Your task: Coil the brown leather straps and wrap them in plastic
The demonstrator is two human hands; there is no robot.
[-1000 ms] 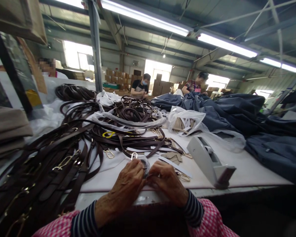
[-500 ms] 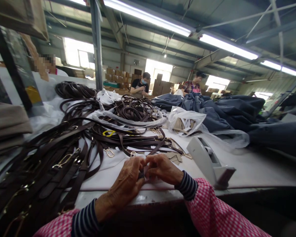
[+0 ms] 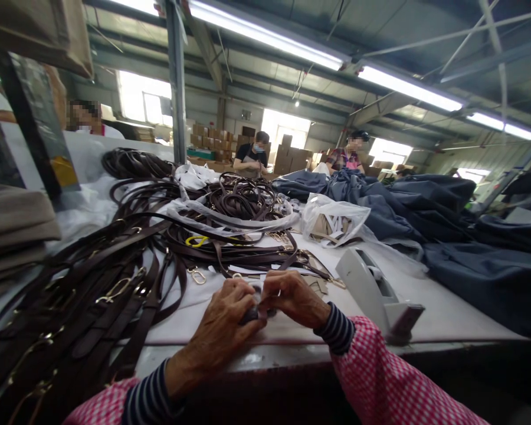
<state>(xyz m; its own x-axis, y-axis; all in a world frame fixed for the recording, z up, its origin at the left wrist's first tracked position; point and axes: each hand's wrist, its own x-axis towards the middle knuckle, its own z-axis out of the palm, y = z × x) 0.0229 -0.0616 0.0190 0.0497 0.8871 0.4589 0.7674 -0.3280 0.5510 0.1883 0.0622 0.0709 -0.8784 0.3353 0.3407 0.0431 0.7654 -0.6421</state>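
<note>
Left hand (image 3: pixel 221 330), right hand (image 3: pixel 294 298) clenched on a small dark strap piece (image 3: pixel 251 316), white bench (image 3: pixel 446 313) below, leather straps (image 3: pixel 135 316) just beside, tape dispenser (image 3: pixel 371 289) near

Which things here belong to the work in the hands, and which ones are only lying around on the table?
Seem to belong to the work:
left hand, right hand, small dark piece pinched between them, dark brown leather straps, metal snap hook

Seem only to lie about:
grey tape dispenser, plastic bag of white strips, navy fabric

Small dark strap piece (image 3: pixel 250 317) — pinched btwn left hand (image 3: pixel 223 330) & right hand (image 3: pixel 294 298), mostly hidden.
</note>
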